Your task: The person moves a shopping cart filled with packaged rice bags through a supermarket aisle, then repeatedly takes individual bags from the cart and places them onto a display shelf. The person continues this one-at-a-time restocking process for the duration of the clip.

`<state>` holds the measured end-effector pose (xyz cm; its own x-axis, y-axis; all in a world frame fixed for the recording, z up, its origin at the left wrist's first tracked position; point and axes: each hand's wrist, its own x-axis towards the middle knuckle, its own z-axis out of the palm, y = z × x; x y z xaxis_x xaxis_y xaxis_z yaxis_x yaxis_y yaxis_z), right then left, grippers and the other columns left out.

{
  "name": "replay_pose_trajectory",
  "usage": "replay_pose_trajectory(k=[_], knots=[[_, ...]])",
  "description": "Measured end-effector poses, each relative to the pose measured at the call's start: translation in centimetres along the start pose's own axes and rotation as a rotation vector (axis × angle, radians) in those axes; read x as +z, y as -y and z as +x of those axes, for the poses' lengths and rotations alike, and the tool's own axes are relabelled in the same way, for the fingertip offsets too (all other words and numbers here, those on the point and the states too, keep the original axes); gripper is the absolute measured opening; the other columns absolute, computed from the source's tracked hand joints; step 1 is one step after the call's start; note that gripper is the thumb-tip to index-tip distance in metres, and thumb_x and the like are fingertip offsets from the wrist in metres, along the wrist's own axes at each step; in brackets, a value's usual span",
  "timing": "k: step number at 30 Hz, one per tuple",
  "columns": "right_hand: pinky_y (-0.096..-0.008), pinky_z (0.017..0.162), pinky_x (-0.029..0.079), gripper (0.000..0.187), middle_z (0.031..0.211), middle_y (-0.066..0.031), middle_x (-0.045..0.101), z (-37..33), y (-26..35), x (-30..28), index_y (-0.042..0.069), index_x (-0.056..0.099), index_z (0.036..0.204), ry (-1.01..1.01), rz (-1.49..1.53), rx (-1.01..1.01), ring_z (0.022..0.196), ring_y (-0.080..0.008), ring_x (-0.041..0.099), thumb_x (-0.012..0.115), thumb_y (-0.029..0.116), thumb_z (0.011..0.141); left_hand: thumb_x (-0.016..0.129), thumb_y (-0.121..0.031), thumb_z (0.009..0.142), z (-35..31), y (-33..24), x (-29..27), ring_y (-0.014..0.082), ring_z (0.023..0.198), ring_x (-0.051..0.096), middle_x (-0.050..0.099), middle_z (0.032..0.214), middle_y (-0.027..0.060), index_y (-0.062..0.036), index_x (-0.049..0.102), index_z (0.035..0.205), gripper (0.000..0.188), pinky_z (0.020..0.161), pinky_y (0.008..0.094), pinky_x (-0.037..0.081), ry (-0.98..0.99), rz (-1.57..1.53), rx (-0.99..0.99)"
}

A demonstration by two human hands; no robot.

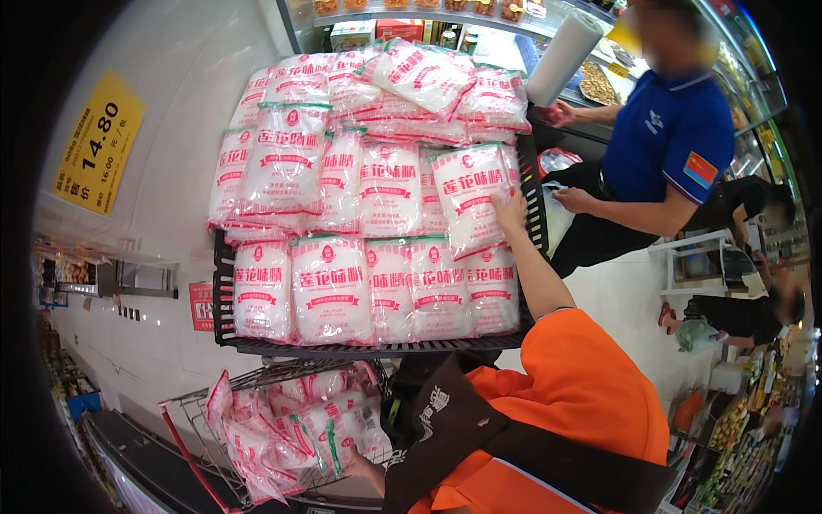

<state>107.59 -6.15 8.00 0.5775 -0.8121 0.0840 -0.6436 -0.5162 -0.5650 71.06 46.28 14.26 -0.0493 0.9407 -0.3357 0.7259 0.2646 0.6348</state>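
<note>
Got right hand on tilted white-and-pink bag, at its right edge, in the upper row by the right side of black crate. Can see fingers against the face; can't tell if gripping or just pressing. Got left hand low, against green-edged bag inside wire cart; can't tell grip there either. Crate packed nearly rim to rim: lower row tight behind slotted front edge, upper stack above it. Tight on the right too, with co-worker in blue shirt just beside the crate wall. More room lower right: pale floor showing between crate and white rack. Cart just below crate's front edge, red handle at far left.
</note>
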Motion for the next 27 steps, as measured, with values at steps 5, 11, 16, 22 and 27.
replay_pose_trajectory(k=[5,11,16,22,27], knots=[[-0.0425,0.091,0.042,0.098,0.119,-0.0282,0.05,2.3,1.8,-1.4,-0.01,0.04,0.122,0.333,-0.102,0.245,0.11,-0.0386,0.051,0.076,0.055,0.057,0.079,-0.014,0.062,1.7,1.5,0.2,0.0289,0.101,0.05,0.046,0.118,0.0225,0.0053,0.027,0.122,0.082,0.09,0.0403,0.043,-0.006,-0.051,-0.009],[-0.0336,0.061,0.045,0.077,0.085,-0.0153,0.063,4.5,-1.7,-0.2,-0.015,0.06,0.092,0.438,0.134,0.127,0.072,-0.0185,0.059,0.079,0.05,0.055,0.083,-0.015,0.061,3.2,3.5,1.6,0.0282,0.1,0.05,0.046,0.118,0.022,0.0084,0.031,0.121,0.083,0.091,0.0405,0.042,-0.081,-0.142,0.119],[-0.0406,0.095,0.038,0.097,0.123,-0.0267,0.049,3.6,-1.4,1.0,-0.01,0.043,0.122,0.447,0.069,-0.002,0.113,-0.0364,0.049,0.076,0.054,0.057,0.082,-0.016,0.062,5.5,6.2,1.6,0.0279,0.1,0.051,0.047,0.118,0.0218,0.0087,0.037,0.12,0.078,0.089,0.0394,0.043,-0.059,-0.358,0.233],[-0.0334,0.089,0.042,0.076,0.113,-0.0156,0.056,4.3,-0.9,0.0,-0.013,0.05,0.113,0.52,0.158,0.117,0.101,-0.0227,0.053,0.08,0.035,0.063,0.075,-0.023,0.073,1.9,3.3,-0.5,0.0235,0.079,0.057,0.063,0.087,0.0161,0.0091,0.057,0.097,0.044,0.078,0.038,0.045,-0.154,-0.112,0.387],[-0.0308,0.084,0.043,0.062,0.103,-0.0171,0.06,5.8,2.7,-0.1,-0.013,0.053,0.11,0.692,0.279,-0.317,0.092,-0.0213,0.055,0.074,0.025,0.066,0.073,-0.021,0.076,1.1,7.7,-2.2,0.0185,0.073,0.055,0.059,0.078,0.0112,0.0046,0.055,0.086,0.033,0.073,0.0332,0.046,-0.386,-0.563,0.243]])
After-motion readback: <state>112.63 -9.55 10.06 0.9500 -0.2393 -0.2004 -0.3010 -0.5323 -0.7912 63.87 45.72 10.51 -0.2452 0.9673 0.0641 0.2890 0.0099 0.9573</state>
